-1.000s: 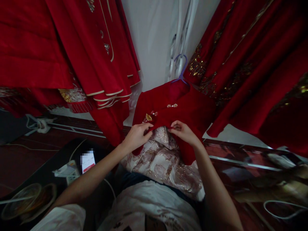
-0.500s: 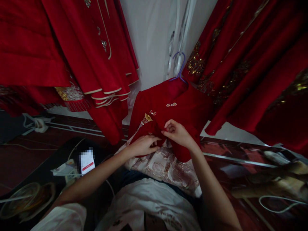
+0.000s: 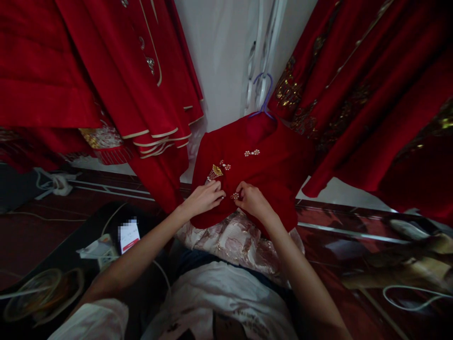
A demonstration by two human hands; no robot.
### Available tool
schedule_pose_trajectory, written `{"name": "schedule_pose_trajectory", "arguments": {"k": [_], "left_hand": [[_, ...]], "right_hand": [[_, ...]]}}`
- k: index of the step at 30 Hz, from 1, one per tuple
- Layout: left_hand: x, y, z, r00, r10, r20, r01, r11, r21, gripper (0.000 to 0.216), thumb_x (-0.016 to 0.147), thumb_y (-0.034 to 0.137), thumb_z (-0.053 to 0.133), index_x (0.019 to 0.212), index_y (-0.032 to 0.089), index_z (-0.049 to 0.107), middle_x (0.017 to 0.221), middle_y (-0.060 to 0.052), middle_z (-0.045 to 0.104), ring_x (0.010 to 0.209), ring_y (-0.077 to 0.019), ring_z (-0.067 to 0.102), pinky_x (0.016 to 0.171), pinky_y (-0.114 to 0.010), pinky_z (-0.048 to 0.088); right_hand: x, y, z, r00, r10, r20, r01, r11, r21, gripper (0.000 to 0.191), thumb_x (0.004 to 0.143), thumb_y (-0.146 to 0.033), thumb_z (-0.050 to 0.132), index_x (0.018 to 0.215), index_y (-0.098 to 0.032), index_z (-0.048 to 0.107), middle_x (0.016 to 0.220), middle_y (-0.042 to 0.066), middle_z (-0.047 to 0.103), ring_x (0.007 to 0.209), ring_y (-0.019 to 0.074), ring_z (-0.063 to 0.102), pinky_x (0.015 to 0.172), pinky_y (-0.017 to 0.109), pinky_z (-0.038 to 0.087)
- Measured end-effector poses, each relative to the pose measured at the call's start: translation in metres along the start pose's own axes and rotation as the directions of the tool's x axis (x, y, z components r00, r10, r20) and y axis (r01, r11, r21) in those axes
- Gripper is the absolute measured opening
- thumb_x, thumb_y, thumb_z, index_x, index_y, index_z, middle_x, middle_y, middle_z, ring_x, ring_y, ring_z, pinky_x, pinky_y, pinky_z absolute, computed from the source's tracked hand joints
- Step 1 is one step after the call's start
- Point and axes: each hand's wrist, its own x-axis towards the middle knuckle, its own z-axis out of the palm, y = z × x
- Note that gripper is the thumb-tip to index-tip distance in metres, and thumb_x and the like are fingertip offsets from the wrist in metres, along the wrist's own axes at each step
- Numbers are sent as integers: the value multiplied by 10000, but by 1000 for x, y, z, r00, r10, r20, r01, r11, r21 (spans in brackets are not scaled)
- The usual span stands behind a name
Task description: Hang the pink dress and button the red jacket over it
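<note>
A red jacket [image 3: 276, 174] hangs on a purple hanger [image 3: 264, 106] in front of me, over a pale pink, shiny patterned cloth [image 3: 233, 238]. Beaded flower fasteners [image 3: 252, 153] run down its front, with a gold fan-shaped tassel ornament [image 3: 215, 171] on its left side. My left hand [image 3: 204, 198] is closed, pinching the jacket front just below the tassel. Its fingertips meet a small bead that is partly hidden. My right hand [image 3: 253, 200] pinches the lowest flower fastener at the jacket front, thumb and forefinger together. A small gap separates the hands.
Red garments with pale piping [image 3: 155, 134] hang at the left. More red garments with gold decoration [image 3: 354, 113] hang at the right. On a dark surface at the left lie a lit phone [image 3: 128, 236], cables and a coiled clear item. A white cable [image 3: 406, 309] lies lower right.
Both hands have moved up on the jacket. The jacket's lower front, earlier folded open, now lies flatter. The lowest flower fastener has come into view at my right fingertips.
</note>
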Motion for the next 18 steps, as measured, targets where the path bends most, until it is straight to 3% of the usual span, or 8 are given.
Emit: {"name": "schedule_pose_trajectory", "arguments": {"k": [4, 9, 13, 18], "left_hand": [[1, 2, 5, 1000, 24, 14, -25, 997, 74, 162, 915, 217, 473, 994, 187, 611, 984, -83, 549, 960, -201, 504, 738, -280, 461], [2, 5, -1, 999, -7, -33, 8, 1000, 25, 210, 952, 273, 413, 966, 179, 600, 926, -65, 602, 898, -183, 556, 724, -270, 463], [3, 9, -5, 985, -161, -67, 142, 963, -227, 169, 924, 255, 459, 978, 183, 603, 889, -50, 655, 818, -165, 618, 740, -274, 493], [5, 6, 4, 917, -399, -17, 302, 720, -625, 95, 776, 173, 596, 864, 183, 628, 762, -13, 685, 697, -137, 659, 682, -245, 536]], "right_hand": [[-1, -6, 2, 999, -15, -51, 14, 1000, -15, 280, 623, -80, 633, 820, -210, 484, 769, -6, 558, 615, 117, 524, 590, 227, 395], [2, 0, -1, 1000, -1, -6, 2, 976, 216, 308, 596, -64, 619, 809, -221, 461, 665, -46, 582, 579, 121, 564, 544, 213, 413], [3, 4, -6, 996, 38, 75, -67, 902, 426, 277, 594, -85, 657, 800, -203, 514, 675, -34, 620, 604, 122, 598, 568, 224, 468], [4, -6, -2, 1000, 4, 4, -6, 832, 555, 352, 604, -200, 755, 902, -194, 568, 703, -30, 617, 642, 121, 605, 630, 246, 513]]}}
